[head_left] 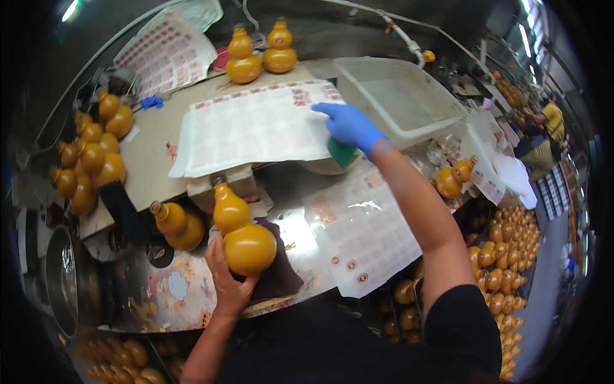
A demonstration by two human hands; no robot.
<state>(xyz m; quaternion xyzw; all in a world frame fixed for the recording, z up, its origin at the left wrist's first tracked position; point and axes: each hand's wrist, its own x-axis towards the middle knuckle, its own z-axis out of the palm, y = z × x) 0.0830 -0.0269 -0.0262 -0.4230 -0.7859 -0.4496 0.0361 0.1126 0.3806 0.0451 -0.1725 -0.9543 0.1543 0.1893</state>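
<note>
My bare left hand is closed around the lower bulb of a yellow gourd-shaped bottle, which leans with its neck up and to the left. A dark cloth lies beneath the bottle. In a blue glove, my right hand reaches over the right end of a white sheet of decals, index finger stretched toward the reddish prints at its far edge. A flat green piece juts out under that palm, held by the other fingers. Its full shape is hidden.
More gourd bottles stand at the left and at the back. A clear plastic tub of water sits at the right rear. Another decal sheet hangs over the front edge. A metal bowl is at the left; a person works far right.
</note>
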